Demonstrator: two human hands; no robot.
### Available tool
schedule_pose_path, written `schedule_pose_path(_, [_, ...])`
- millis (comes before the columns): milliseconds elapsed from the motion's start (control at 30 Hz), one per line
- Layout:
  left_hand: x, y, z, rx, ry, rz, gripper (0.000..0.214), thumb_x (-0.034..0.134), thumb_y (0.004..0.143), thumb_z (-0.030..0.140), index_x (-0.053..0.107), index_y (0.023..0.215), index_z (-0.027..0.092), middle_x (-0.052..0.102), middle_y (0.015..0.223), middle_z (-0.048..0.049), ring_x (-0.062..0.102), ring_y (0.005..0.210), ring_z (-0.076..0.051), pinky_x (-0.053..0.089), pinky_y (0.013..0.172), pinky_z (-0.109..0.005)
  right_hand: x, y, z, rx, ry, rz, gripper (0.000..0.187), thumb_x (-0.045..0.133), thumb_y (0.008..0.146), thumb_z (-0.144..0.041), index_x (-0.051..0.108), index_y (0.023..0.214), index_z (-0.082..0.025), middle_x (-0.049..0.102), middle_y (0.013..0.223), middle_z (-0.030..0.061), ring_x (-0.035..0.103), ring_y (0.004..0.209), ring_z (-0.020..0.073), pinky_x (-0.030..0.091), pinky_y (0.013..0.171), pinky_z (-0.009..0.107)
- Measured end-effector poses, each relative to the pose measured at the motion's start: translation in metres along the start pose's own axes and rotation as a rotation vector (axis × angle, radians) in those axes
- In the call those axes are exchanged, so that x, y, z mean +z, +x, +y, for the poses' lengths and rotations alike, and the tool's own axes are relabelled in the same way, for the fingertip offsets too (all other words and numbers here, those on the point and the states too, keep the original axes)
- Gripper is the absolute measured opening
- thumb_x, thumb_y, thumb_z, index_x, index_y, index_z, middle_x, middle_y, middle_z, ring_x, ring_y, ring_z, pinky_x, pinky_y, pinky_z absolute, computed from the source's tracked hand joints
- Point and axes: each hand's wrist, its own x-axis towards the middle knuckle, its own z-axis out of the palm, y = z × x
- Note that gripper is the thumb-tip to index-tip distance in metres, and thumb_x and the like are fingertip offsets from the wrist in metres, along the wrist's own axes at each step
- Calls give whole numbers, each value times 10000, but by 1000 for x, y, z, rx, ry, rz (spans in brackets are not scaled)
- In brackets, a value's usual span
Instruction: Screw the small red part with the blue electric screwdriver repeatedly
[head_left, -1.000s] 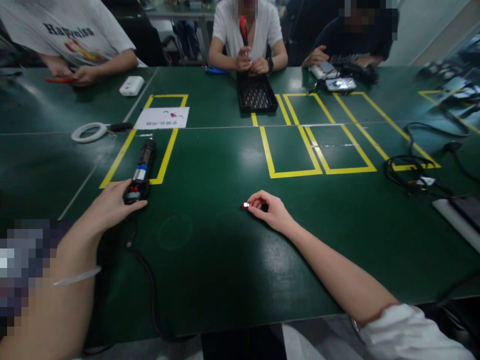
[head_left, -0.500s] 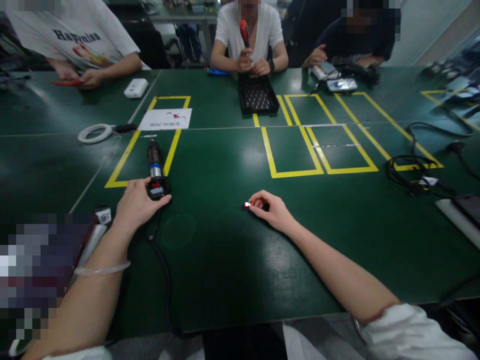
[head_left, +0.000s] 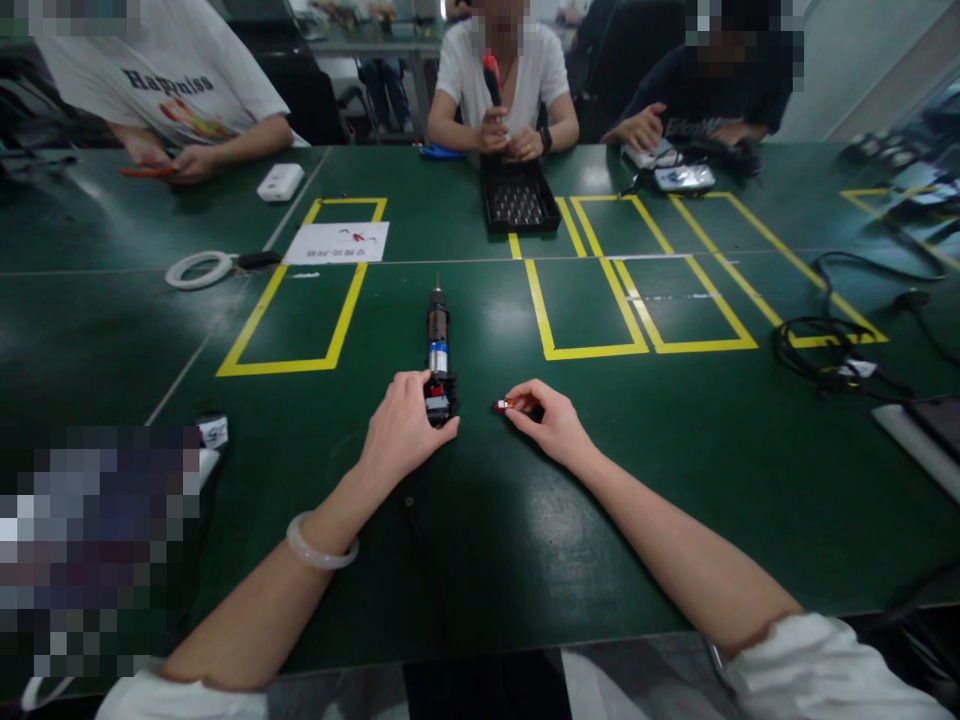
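Note:
My left hand [head_left: 405,425] grips the lower end of a bare electric screwdriver [head_left: 439,345], its motor and inner parts showing without a casing. The tool stands out forward over the green table, its thin metal bit [head_left: 438,283] pointing away from me. A silver section with a blue band lies midway along it, and red and grey parts show beside my fingers. Just to the right, my right hand [head_left: 549,420] pinches a small red and white piece [head_left: 500,406] between thumb and fingertips. Its exact kind is too small to make out. The two held things are apart.
Yellow tape outlines [head_left: 277,367] mark the green table, with a printed white sheet [head_left: 337,243] at the left one. Across stands a black tray [head_left: 520,198] of small metal parts, by a seated person. A coiled black cable [head_left: 817,355] lies right, a white cable coil [head_left: 199,270] left.
My left hand has moved right with the electric screwdriver, from the left tape outline to near my right hand. The right hand has barely moved, still pinching the small piece.

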Motion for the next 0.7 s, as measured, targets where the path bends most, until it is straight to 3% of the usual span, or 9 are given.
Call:
schedule_pose_path(167, [17,0,34,104,-122,17,677,685,718,350,411,1307,159,507,1235,-138,535,1154,-304,479,968,-434,-3,1,4,-30,-86,43,109,626,833,-197,615,942,-200,648,867,27,604,790,161,475,739,304])
schedule_pose_path(300, [21,1,49,146,-161,-4,717,672,730,335,386,1368,179,513,1237,-136,536,1153,-301,466,973,-425,-6,1,5,-38,-106,54,101,609,836,-189,611,936,-201,639,856,25,605,790,166,483,745,308])
schedule_pose_path(500, [22,0,53,142,-170,-26,738,661,749,359,372,1402,171,502,1270,-149,530,1159,-308,459,971,-431,-6,2,7,-31,-135,42,64,633,839,-205,612,900,-200,622,832,28,599,773,173,492,733,315])
schedule_pose_path(700, [23,-1,52,153,-134,-13,757,666,749,383,374,1412,161,505,1267,-154,535,1144,-318,459,958,-434,-4,-1,2,-104,-213,45,133,620,870,-217,669,992,-200,641,933,68,615,859,200,507,780,339])
